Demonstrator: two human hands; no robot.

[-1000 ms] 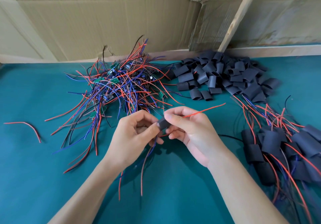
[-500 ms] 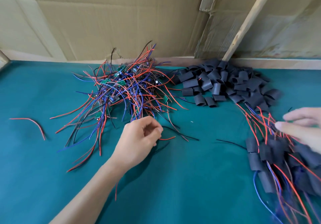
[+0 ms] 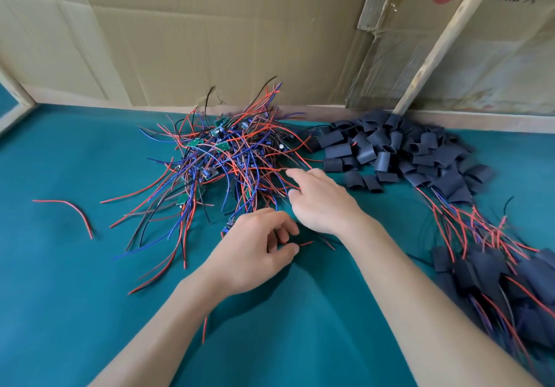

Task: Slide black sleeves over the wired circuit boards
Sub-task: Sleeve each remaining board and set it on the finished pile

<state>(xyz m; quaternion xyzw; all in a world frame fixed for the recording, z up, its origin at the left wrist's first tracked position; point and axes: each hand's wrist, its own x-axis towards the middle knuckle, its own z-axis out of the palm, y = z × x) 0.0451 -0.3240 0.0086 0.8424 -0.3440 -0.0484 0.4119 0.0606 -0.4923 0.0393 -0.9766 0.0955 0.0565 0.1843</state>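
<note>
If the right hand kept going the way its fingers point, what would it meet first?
The right hand points up-left into the wire tangle; its fingertips already seem to be at the red wires on the near edge, though depth is unclear.

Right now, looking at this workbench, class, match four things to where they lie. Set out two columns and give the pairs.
Things:
1. tangle of bare wired boards
2. heap of empty black sleeves
3. sleeved boards
4. lone red wire

Places:
A. far left, by itself
B. near right edge
C. back right, against the cardboard
D. back centre, at the right hand's fingertips

Pairs: 1-D, 2-C, 3-B, 4-A
</note>
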